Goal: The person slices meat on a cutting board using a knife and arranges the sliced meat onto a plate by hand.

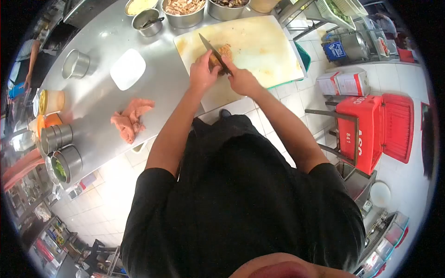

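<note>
My right hand (244, 81) is wrapped around the handle of a dark-bladed knife (207, 43), whose tip points away to the upper left. Curled over a browned piece of food (214, 60), my left hand (203, 73) pins it against the white cutting board (264, 44). Orange-brown chopped bits (225, 50) lie just past the blade, on its right side. The exact kind of food cannot be made out, and my fingers cover part of it.
Metal pots of sliced food (184, 21) line the table behind the board. To the left are a white square plate (128, 69), a crumpled pink cloth (132, 119) and a metal pot (75, 64). A red cooler box (359, 132) stands at right.
</note>
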`<control>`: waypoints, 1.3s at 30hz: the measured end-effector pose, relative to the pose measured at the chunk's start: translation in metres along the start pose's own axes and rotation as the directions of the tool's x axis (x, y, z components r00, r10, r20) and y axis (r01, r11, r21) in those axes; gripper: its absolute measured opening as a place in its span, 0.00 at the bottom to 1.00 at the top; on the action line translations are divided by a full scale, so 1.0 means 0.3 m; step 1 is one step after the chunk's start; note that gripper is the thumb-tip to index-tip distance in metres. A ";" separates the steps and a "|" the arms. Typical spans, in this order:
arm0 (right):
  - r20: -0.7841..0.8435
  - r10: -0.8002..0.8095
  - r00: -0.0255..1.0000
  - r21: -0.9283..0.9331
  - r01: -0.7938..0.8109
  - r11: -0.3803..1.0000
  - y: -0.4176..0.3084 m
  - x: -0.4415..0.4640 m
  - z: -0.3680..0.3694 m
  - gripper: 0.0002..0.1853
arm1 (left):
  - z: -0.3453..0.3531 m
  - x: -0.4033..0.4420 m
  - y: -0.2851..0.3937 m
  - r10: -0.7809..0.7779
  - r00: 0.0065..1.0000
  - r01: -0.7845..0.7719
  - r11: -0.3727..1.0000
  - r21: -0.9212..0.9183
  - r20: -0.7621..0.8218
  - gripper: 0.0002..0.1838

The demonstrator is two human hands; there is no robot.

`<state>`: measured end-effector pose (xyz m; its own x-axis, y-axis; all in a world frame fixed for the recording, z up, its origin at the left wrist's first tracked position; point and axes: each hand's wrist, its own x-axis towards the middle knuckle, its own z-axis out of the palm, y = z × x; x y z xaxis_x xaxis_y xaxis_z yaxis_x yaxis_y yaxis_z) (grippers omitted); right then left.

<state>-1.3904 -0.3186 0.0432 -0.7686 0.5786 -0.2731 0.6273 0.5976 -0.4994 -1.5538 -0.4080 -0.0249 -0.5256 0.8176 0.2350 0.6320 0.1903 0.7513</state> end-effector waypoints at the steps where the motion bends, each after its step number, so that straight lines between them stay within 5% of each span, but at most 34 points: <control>1: -0.027 -0.040 0.999 0.030 0.041 0.999 0.025 -0.023 -0.011 0.40 | 0.003 -0.016 -0.009 0.030 0.999 -0.030 1.000 0.001 -0.021 0.36; 5: -0.232 -0.089 0.969 0.155 0.127 0.980 0.022 -0.103 -0.169 0.40 | 0.003 -0.004 -0.028 0.110 0.988 -0.111 0.994 -0.006 -0.106 0.35; 14: -0.090 -0.058 0.994 0.067 0.064 0.996 0.076 0.020 -0.182 0.39 | -0.026 0.080 0.046 0.221 0.973 -0.214 0.972 0.095 -0.067 0.28; 27: -0.016 -0.082 0.996 0.060 0.083 0.995 0.065 0.038 -0.188 0.40 | 0.017 0.100 0.030 0.125 0.992 -0.125 0.992 -0.006 0.035 0.23; 33: 0.221 0.135 0.966 0.078 -0.156 0.985 -0.075 0.032 -0.306 0.37 | 0.065 0.104 0.009 0.185 0.983 -0.185 0.983 0.018 -0.019 0.21; 36: 0.123 -0.005 0.992 -0.052 0.012 0.999 -0.044 0.046 -0.282 0.37 | 0.067 0.101 0.001 0.198 0.980 -0.198 0.980 0.003 -0.031 0.20; 39: 0.192 0.074 0.979 -0.069 -0.061 0.996 -0.067 0.018 -0.307 0.37 | 0.067 0.091 -0.003 0.200 0.979 -0.200 0.980 -0.004 -0.049 0.20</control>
<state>-1.3956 -0.2762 0.1275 -0.7301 0.5038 -0.4616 0.6805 0.5977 -0.4239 -1.5574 -0.3750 -0.0316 -0.4158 0.8118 0.4099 0.7219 0.0206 0.6916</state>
